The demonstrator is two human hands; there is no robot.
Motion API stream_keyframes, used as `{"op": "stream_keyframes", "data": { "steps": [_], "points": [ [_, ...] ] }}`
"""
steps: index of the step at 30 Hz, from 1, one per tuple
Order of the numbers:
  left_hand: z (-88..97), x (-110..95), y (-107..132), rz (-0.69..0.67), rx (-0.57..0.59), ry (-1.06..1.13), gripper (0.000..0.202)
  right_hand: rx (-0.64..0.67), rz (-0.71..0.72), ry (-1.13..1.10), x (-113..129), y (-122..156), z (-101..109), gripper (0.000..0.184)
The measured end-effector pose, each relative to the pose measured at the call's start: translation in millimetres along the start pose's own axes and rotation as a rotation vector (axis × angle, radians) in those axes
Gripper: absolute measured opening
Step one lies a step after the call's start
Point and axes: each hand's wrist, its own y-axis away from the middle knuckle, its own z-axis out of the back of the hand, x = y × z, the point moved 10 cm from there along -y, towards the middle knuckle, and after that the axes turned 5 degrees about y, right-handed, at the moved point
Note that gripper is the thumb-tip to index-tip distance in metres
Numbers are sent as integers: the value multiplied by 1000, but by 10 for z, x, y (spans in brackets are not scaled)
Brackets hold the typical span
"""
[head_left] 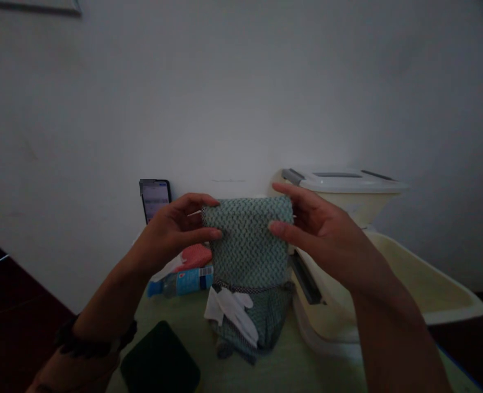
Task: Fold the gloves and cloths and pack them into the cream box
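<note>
A green woven cloth (249,240), folded into a flat rectangle, hangs upright between my two hands. My left hand (176,224) pinches its upper left edge, the thumb in front and the fingers at the side and behind. At the upper right edge, my right hand (319,229) has its thumb on the front face; its index finger is raised off the cloth and the other fingers are partly hidden behind. Just below lies a crumpled darker green cloth (272,316), with a white glove-like piece of fabric (235,314) on top.
Left of the cloth lies a blue-capped bottle (188,281), with a red cloth (196,255) behind it. A phone (156,199) leans against the wall. A dark green pad (162,357) sits near the front. At right stand an open cream bin (413,273) and a lidded bin (348,183).
</note>
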Motion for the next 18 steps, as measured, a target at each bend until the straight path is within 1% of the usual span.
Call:
{"op": "stream_keyframes", "data": {
  "steps": [1,3,6,11,14,16,18],
  "points": [
    [24,-20,1,-2,-25,-39,35,14,2,47,-8,5,-3,49],
    [86,-69,5,-21,-85,-113,32,11,8,150,-14,16,16,45],
    [133,-105,14,-22,-117,-203,32,-5,29,284,20,23,22,35],
    [154,-140,29,-27,-100,-387,33,12,96,507,123,22,-44,21],
    [151,-101,17,-2,-61,-504,23,24,116,605,128,20,-65,18],
    [148,-50,4,31,-32,-525,16,32,96,618,92,16,-63,17],
    [165,-8,-4,67,-31,-493,14,40,62,574,45,10,-54,17]
  ]
}}
